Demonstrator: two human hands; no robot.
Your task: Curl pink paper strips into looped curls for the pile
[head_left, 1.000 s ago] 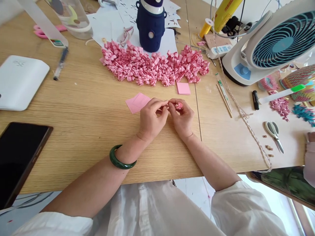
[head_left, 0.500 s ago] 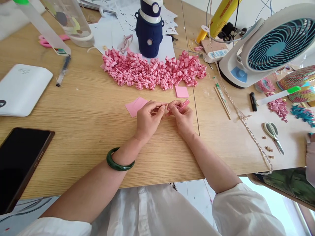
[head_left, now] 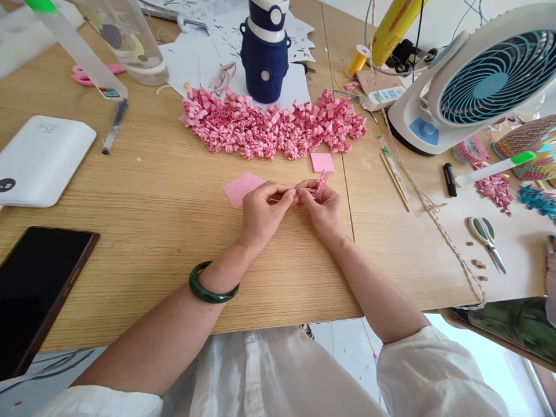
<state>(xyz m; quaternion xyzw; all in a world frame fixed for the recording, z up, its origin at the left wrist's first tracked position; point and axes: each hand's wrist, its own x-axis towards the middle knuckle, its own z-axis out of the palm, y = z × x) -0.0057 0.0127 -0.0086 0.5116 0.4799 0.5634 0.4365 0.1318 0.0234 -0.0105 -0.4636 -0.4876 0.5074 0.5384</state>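
Note:
My left hand (head_left: 262,213) and my right hand (head_left: 322,212) meet at the middle of the wooden table (head_left: 152,191), fingertips pinched together on a small pink paper piece (head_left: 320,182) with curled strips. A green bangle (head_left: 211,285) circles my left wrist. A flat pink paper square (head_left: 241,189) lies just left of my fingers, and a smaller pink square (head_left: 322,162) lies just beyond them. Farther back stretches a long heap of curled pink paper pieces (head_left: 273,124).
A dark blue bottle (head_left: 264,49) stands behind the heap. A desk fan (head_left: 469,81) is at right, with scissors (head_left: 486,233), a cord (head_left: 428,202) and sticks (head_left: 394,174) nearby. A white device (head_left: 41,161), a pen (head_left: 113,127) and a black tablet (head_left: 37,281) lie at left.
My hands stayed together on the pink piece; my right fingers turned it, so its strip end now sticks up beyond them. The view shifted slightly.

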